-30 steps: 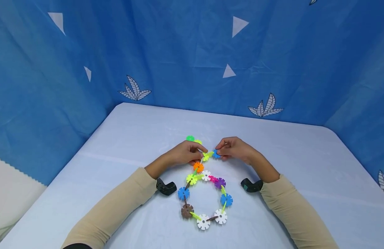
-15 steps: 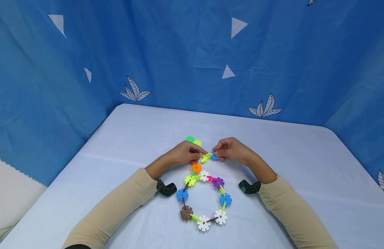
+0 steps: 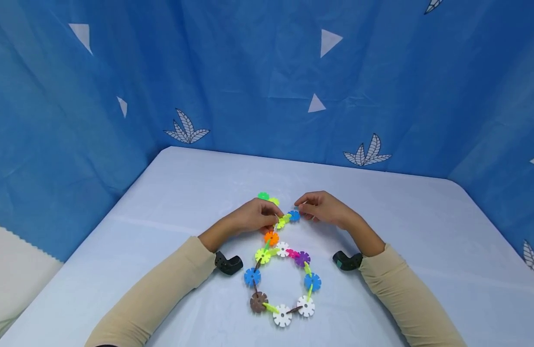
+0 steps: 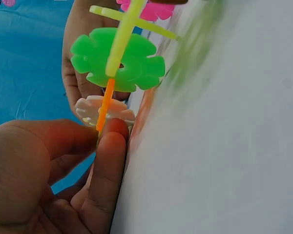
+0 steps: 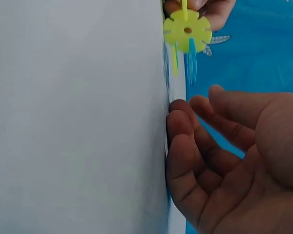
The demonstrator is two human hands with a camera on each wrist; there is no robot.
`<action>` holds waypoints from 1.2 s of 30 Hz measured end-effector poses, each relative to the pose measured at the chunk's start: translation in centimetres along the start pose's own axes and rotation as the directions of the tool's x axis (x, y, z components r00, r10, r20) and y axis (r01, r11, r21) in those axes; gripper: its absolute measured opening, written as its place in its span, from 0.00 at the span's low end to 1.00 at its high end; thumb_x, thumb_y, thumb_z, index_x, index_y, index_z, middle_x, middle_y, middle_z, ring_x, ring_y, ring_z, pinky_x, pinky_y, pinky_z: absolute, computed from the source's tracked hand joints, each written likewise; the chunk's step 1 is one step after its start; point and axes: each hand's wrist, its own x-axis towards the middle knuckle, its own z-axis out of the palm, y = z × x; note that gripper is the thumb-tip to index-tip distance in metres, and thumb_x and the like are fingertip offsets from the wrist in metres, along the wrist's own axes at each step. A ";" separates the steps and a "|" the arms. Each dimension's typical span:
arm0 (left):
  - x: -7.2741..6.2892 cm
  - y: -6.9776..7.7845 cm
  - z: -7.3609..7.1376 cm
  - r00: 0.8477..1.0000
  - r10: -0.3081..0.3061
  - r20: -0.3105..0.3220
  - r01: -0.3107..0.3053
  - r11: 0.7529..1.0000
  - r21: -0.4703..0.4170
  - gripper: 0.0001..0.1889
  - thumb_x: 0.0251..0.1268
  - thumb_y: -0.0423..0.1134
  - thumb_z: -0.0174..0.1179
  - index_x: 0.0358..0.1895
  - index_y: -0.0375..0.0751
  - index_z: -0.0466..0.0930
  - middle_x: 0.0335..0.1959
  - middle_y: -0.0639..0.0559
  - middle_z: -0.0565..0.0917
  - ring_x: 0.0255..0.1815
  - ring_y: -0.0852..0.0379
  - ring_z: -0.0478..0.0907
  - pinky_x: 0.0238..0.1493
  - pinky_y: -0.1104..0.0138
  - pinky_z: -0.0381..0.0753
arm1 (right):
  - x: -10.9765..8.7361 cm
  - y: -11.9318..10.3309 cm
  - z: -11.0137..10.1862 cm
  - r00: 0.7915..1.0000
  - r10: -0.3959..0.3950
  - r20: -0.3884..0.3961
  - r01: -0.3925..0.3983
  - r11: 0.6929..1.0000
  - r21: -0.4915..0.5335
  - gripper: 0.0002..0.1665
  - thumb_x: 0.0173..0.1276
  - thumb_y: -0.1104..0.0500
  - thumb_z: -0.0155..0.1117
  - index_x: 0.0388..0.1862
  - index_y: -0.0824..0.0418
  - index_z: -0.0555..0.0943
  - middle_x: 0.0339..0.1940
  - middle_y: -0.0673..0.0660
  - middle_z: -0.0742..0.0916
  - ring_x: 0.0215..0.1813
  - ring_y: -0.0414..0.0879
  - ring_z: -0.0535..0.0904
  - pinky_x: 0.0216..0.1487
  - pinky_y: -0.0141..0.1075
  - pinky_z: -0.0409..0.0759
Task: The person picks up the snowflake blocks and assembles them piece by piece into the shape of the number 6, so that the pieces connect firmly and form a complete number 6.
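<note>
A chain of notched, flower-shaped plastic discs lies on the white table. Its lower part forms a ring, with a white disc [image 3: 282,316], a brown disc [image 3: 259,302] and a purple disc [image 3: 302,259]. From the ring a branch runs up through an orange disc [image 3: 271,238] to yellow-green discs and a blue disc [image 3: 294,216] at its end. My left hand [image 3: 255,215] pinches this branch by the yellow-green discs; in the left wrist view the fingertips partly hide the held piece. Just right of the blue disc, my right hand [image 3: 323,209] has loosely bent fingers holding nothing.
A green disc [image 3: 263,195] and a yellow-green disc [image 3: 273,201] lie behind my left hand. Black wrist-worn devices [image 3: 228,264] sit at both cuffs. A blue patterned curtain [image 3: 267,72] stands behind the table [image 3: 206,173].
My right hand has let go of the blue disc and sits slightly apart from it. The branch with the blue disc has shifted a little left and nearer, my left hand still pinching it.
</note>
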 end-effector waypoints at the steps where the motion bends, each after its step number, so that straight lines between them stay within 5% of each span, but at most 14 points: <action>1: 0.0 0.1 0.0 1.000 0.001 0.007 -0.001 1.000 0.009 0.10 0.74 0.34 0.59 0.52 0.39 0.85 0.30 0.47 0.82 0.28 0.56 0.77 0.32 0.67 0.82 | 0.1 0.0 -0.2 1.000 -0.019 -0.002 0.019 0.999 -0.047 0.14 0.78 0.59 0.59 0.58 0.60 0.83 0.42 0.56 0.87 0.42 0.51 0.80 0.42 0.39 0.81; 9: -0.1 -0.3 -0.3 0.999 0.031 0.042 -0.032 0.999 0.016 0.11 0.74 0.31 0.55 0.52 0.37 0.84 0.31 0.46 0.81 0.27 0.55 0.77 0.31 0.66 0.82 | 3.1 -1.3 -0.1 0.967 -0.223 0.125 0.251 0.918 -0.307 0.24 0.78 0.64 0.57 0.70 0.57 0.76 0.50 0.57 0.83 0.45 0.50 0.75 0.45 0.41 0.77; 17: -0.1 -0.5 -0.5 0.998 0.030 0.050 -0.031 0.999 0.026 0.09 0.76 0.34 0.56 0.51 0.38 0.83 0.34 0.46 0.82 0.28 0.54 0.79 0.33 0.66 0.84 | 4.7 -2.2 1.1 0.963 -0.205 0.174 0.262 0.857 -0.443 0.17 0.74 0.62 0.64 0.60 0.56 0.83 0.47 0.57 0.80 0.49 0.50 0.76 0.50 0.41 0.79; 21: -0.1 -0.4 -0.6 0.999 0.028 0.044 -0.029 0.999 0.020 0.08 0.75 0.34 0.58 0.50 0.38 0.83 0.33 0.46 0.82 0.29 0.54 0.79 0.34 0.65 0.84 | 4.1 -1.8 0.4 0.978 -0.152 0.140 0.200 0.874 -0.442 0.12 0.71 0.62 0.67 0.52 0.59 0.81 0.46 0.57 0.80 0.49 0.52 0.75 0.53 0.43 0.78; 28: -0.1 -0.3 -0.5 0.999 0.016 0.042 -0.017 1.000 0.024 0.07 0.74 0.34 0.60 0.49 0.39 0.84 0.34 0.47 0.82 0.30 0.55 0.78 0.35 0.65 0.84 | 1.9 0.0 -1.2 0.999 -0.042 0.034 0.050 0.955 -0.292 0.14 0.67 0.63 0.71 0.44 0.62 0.74 0.38 0.57 0.79 0.44 0.52 0.73 0.45 0.41 0.76; 36: -0.2 -0.5 -0.6 0.999 0.024 0.046 -0.025 0.999 0.019 0.07 0.75 0.34 0.59 0.50 0.39 0.83 0.34 0.46 0.82 0.30 0.54 0.78 0.34 0.65 0.83 | -0.5 1.1 -1.3 1.000 -0.021 0.008 0.022 0.985 -0.171 0.10 0.69 0.66 0.68 0.38 0.61 0.73 0.32 0.57 0.77 0.38 0.52 0.73 0.35 0.38 0.71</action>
